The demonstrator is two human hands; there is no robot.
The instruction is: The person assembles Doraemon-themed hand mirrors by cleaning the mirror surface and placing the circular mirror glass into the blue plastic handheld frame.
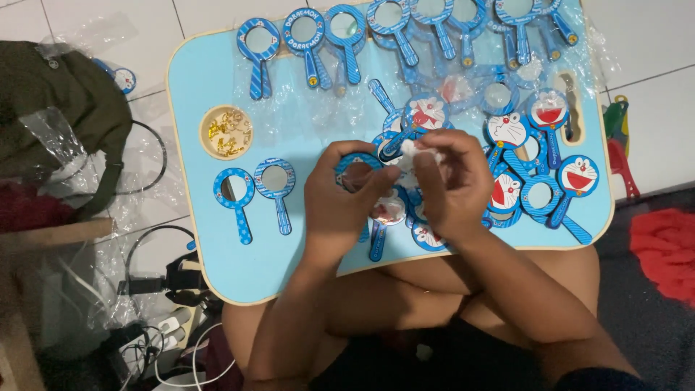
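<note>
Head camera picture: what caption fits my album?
Two hands, left hand and right hand, hold a blue round hand mirror over a light-blue tray.

bowl [226, 132] on tray [190, 87] (left part) | mirrors [253, 190] just below bowl

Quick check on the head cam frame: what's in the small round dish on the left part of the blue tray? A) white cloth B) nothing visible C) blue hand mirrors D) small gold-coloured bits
D: the round dish on the blue tray holds a heap of small gold-coloured bits; the blue hand mirrors lie outside it, on the tray surface below and along the far edge.
</note>
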